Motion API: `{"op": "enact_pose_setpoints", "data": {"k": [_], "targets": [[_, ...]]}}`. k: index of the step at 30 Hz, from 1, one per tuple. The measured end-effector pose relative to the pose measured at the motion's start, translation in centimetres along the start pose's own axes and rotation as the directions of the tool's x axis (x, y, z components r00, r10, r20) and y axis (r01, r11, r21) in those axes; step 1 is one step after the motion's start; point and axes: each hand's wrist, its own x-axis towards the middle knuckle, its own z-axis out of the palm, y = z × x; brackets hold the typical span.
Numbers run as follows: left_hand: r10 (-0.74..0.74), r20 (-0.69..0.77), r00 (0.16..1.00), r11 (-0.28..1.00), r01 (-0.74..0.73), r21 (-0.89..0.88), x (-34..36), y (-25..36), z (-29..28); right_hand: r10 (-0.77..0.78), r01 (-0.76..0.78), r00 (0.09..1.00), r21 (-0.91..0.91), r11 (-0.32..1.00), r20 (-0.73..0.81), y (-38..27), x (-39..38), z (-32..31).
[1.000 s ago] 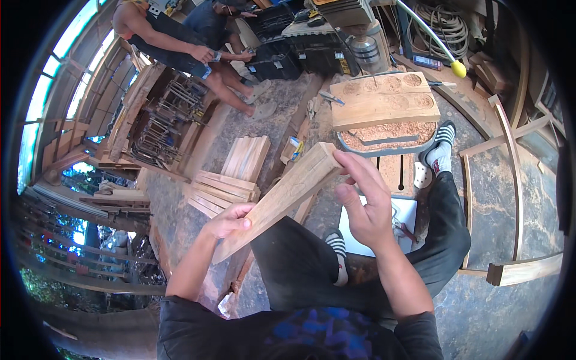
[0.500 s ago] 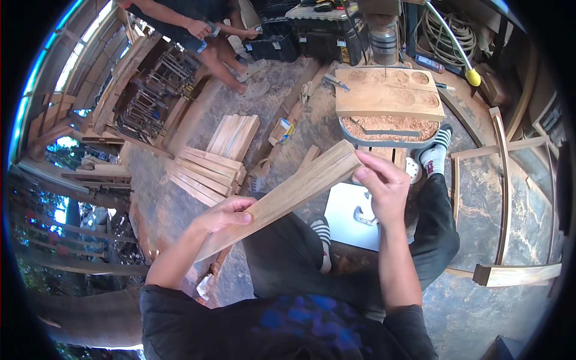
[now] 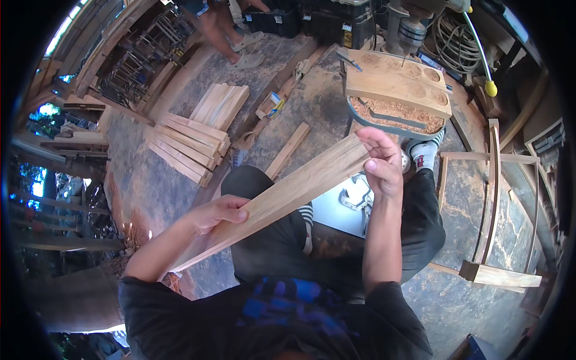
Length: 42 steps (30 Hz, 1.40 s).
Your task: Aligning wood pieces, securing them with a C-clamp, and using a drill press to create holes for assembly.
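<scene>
A long wooden board (image 3: 294,192) slants across my lap, its far end up to the right and its near end down by my left forearm. Around its lower part my left hand (image 3: 219,215) is closed, thumb lying on the upper face. My right hand (image 3: 383,165) grips the far right end between thumb and fingers. Beneath the board, between my legs, lies a white panel (image 3: 336,210) with a metal clamp-like piece (image 3: 358,193) on it, partly hidden by the board and my right arm.
Stacked wooden strips (image 3: 192,138) lie on the floor to the left, with a single strip (image 3: 288,150) nearer. Ahead stands a drill press table (image 3: 399,123) with shavings and a board with round recesses (image 3: 396,81). Wooden frames (image 3: 492,180) lie right. Another person's legs (image 3: 222,30) show at the back.
My view has shifted, so the surroundings sit differently. The board stays in both hands and its broad face appears turned slightly. The other person's hands are mostly out of view now.
</scene>
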Motion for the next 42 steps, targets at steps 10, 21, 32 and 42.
{"op": "enact_pose_setpoints", "data": {"k": [10, 21, 32, 42], "targets": [[-0.039, -0.02, 0.999, 0.999, 0.039, -0.024, 0.1, -0.5, 0.9, -0.002, 0.0, 0.993, -0.018, 1.0, -0.121, 1.0, -0.7, -0.6], [-0.044, -0.165, 0.985, 0.999, 0.041, -0.02, 0.0, -0.1, 0.2, 0.272, -0.731, 0.25, -0.366, -0.576, -0.929, 10.7, -11.7, -20.6], [0.17, -0.458, 0.873, 0.974, -0.221, -0.059, -1.6, 2.4, -2.4, 0.071, -0.689, 0.322, -0.285, -0.666, -0.944, 15.3, -21.8, -23.3], [0.3, -0.489, 0.819, 0.951, -0.298, 0.085, 0.0, 5.3, -3.2, 0.712, -0.963, 0.186, -0.269, -0.005, -0.677, 10.4, -14.8, -13.5]]}}
